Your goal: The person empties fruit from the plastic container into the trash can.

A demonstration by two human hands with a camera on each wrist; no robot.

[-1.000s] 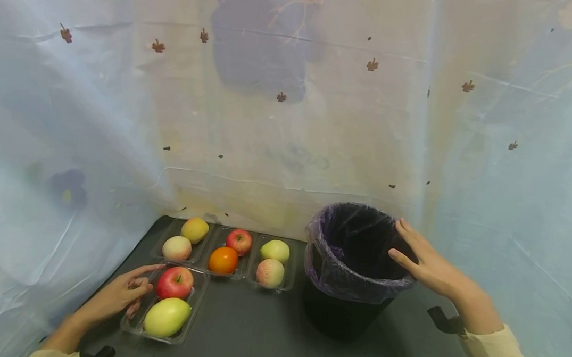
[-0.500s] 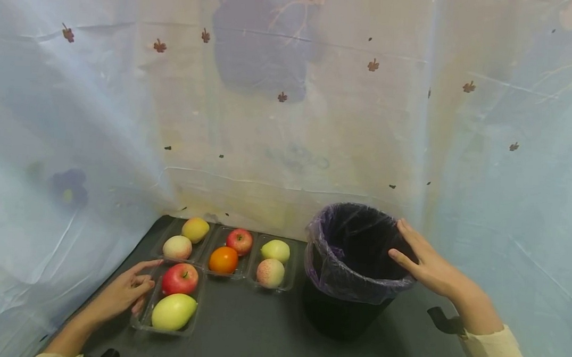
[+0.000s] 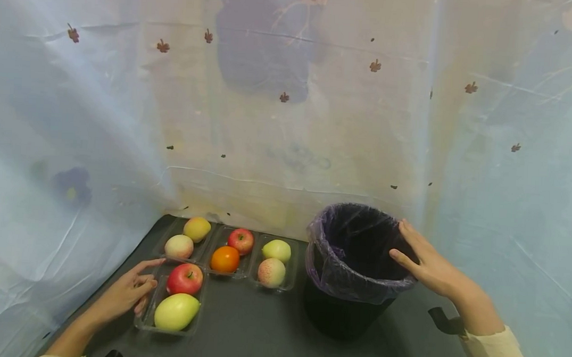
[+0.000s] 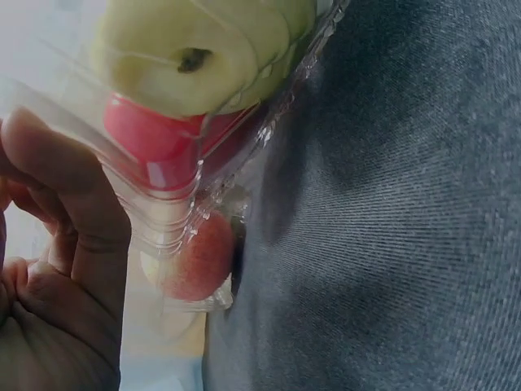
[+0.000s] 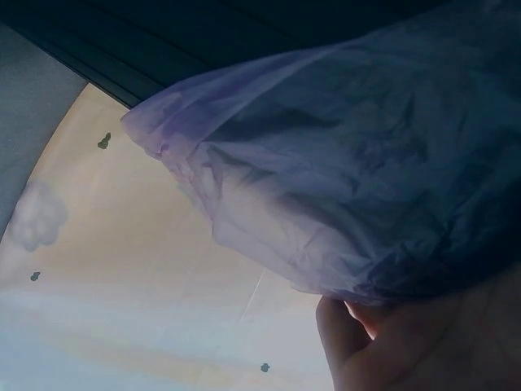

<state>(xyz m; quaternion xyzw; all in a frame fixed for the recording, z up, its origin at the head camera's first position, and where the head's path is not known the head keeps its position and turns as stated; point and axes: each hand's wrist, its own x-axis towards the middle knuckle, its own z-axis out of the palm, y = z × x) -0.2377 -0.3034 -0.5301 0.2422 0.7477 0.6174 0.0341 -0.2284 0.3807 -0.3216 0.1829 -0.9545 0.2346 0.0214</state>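
Observation:
My left hand (image 3: 124,295) is at the left side of a clear plastic tray (image 3: 166,331), index finger stretched along its far left corner and the other fingers bent. In that tray lie a red apple (image 3: 184,279) and a yellow-green, mango-like fruit (image 3: 177,312). The left wrist view shows the bent fingers (image 4: 77,183) close to the tray wall, gripping nothing visibly. My right hand (image 3: 430,267) rests with extended fingers on the right rim of a black bin (image 3: 339,314), which is lined with a purple translucent bag (image 3: 358,291).
Behind the near tray stand three more clear trays in a row. They hold yellow fruit (image 3: 197,229), peaches (image 3: 179,247), an orange fruit (image 3: 225,259), another apple (image 3: 241,241) and a pale green fruit (image 3: 276,251). A patterned plastic curtain (image 3: 292,147) encloses the dark table (image 3: 246,326).
The near tray with its two fruits has slid rightward and slightly away, straightening toward the back row, with my left hand following. My right hand has stayed on the bin rim.

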